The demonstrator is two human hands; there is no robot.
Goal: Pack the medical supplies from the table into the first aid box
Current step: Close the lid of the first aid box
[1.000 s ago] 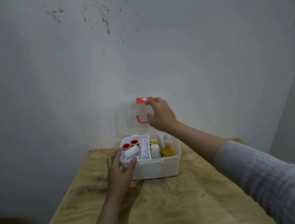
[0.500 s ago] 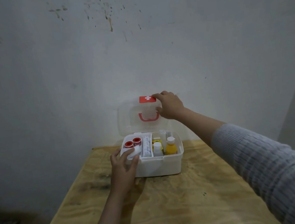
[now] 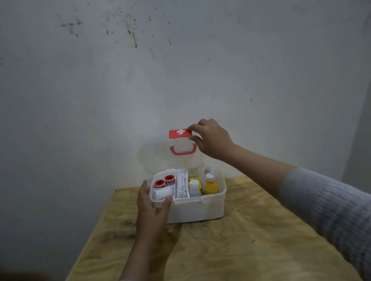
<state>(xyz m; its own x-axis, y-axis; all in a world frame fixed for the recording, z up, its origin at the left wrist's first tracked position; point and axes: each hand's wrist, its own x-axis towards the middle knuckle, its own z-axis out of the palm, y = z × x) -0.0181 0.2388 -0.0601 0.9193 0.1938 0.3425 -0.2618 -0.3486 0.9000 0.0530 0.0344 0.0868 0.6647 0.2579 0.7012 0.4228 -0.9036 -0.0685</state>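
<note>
The white first aid box (image 3: 200, 208) stands at the far end of the wooden table (image 3: 218, 264). Its clear lid (image 3: 156, 158) is upright, with a red handle (image 3: 183, 150) and a red cross latch (image 3: 179, 133). My right hand (image 3: 212, 140) pinches the lid's top edge beside the latch. My left hand (image 3: 152, 211) clasps the box's front left corner, thumb on the rim. Inside lie two red tape rolls (image 3: 164, 181), a white bandage roll (image 3: 163, 193), a flat white packet (image 3: 182, 185), a white bottle (image 3: 195, 187) and a yellow bottle (image 3: 211, 185).
A stained white wall (image 3: 171, 72) rises right behind the box. The table's left edge (image 3: 81, 253) drops to a dark floor. Bare plywood stretches in front of the box.
My right hand slid from the lid's middle up to its top edge by the red latch. The lid stays upright. My left hand keeps its hold on the box corner.
</note>
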